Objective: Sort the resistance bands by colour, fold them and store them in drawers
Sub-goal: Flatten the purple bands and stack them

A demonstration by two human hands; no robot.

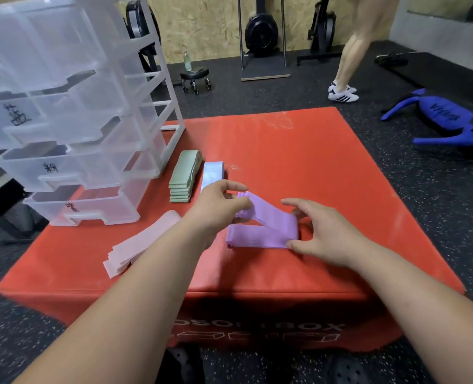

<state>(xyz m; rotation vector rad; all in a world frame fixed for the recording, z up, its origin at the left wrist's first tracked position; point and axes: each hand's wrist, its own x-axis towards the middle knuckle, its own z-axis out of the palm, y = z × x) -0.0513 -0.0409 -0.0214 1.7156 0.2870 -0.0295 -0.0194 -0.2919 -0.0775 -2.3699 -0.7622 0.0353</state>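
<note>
A stack of purple bands (260, 234) lies on the red soft box (299, 162), bent over at its right end. My left hand (218, 206) pinches the raised upper end of the purple bands. My right hand (321, 231) touches the folded right end, with the thumb at the lower corner and the fingers spread. Left of them lie a green stack (184, 176), a light blue stack (212, 173) partly behind my left hand, and a pink stack (138, 242). A clear plastic drawer unit (72, 128) stands at the box's back left, its drawers pulled out.
A person's legs in white shoes (343, 94) stand on the dark gym floor behind the box. A blue training bag (448, 120) lies at the right. A small wheeled stool (195, 77) with a bottle and gym machines stand at the back wall.
</note>
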